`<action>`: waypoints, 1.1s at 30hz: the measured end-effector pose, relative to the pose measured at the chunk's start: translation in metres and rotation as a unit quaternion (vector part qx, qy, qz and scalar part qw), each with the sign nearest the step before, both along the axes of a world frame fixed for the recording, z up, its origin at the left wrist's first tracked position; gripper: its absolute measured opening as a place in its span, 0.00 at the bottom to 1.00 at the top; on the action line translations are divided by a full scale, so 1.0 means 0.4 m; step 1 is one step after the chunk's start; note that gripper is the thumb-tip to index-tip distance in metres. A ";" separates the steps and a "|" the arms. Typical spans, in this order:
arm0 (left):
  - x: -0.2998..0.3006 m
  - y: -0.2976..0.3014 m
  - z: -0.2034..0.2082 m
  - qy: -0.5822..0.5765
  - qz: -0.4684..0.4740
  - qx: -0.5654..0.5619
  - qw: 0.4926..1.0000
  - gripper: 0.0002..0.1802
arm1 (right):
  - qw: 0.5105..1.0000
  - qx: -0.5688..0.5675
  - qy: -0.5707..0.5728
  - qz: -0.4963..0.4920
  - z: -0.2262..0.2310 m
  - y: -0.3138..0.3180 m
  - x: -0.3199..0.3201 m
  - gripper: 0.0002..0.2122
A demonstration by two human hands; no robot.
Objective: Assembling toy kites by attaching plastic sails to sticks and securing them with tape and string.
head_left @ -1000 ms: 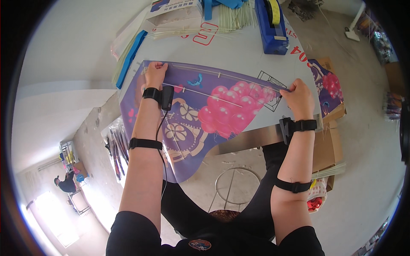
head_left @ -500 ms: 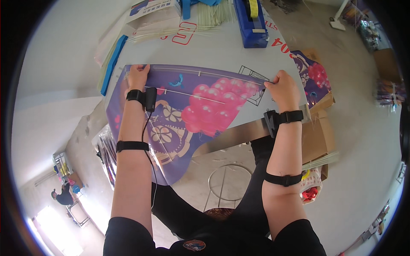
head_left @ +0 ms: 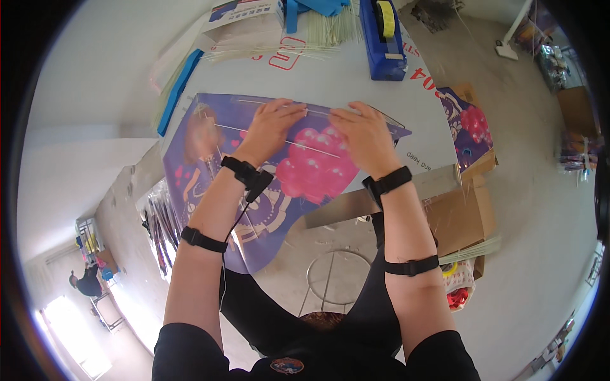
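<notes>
Both hands, the left hand (head_left: 270, 124) and right hand (head_left: 359, 133), lie flat and close together on a purple printed kite sheet (head_left: 254, 190) draped over the worktop's (head_left: 356, 95) near edge, pressing a thin rod (head_left: 279, 136). Uneven pressure could likely shift the rod or crease the overhanging sheet.

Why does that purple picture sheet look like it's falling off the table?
The purple printed sheet lies only partly on the white table; its lower corner hangs past the edge. The left hand and right hand press flat on its upper part. Nothing looks torn or spilled.
</notes>
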State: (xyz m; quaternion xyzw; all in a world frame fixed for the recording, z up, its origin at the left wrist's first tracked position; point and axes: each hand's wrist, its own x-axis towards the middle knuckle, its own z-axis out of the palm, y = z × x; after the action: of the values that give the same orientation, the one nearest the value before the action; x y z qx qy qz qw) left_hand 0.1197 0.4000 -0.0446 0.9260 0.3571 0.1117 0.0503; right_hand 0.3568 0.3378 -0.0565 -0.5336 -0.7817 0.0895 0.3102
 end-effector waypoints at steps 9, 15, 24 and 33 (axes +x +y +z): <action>-0.016 0.027 -0.004 0.034 -0.026 -0.026 0.999 0.24 | 0.991 0.009 -0.116 0.068 -0.011 0.042 -0.086 0.17; -0.022 0.037 -0.013 0.026 -0.025 -0.053 0.998 0.24 | 0.990 -0.010 -0.120 0.073 -0.006 0.042 -0.085 0.17; -0.024 0.045 -0.016 0.017 -0.034 -0.055 0.998 0.24 | 0.986 -0.005 -0.151 0.064 -0.005 0.054 -0.096 0.18; -0.077 0.069 0.000 0.068 -0.056 -0.029 0.996 0.25 | 0.975 -0.022 -0.202 0.093 0.023 0.015 0.010 0.17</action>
State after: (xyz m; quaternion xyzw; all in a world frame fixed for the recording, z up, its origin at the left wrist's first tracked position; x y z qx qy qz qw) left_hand 0.0887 0.4275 -0.0445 0.9483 0.3099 0.0354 0.0593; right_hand 0.3608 0.3437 -0.0472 -0.4726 -0.8721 0.0256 0.1245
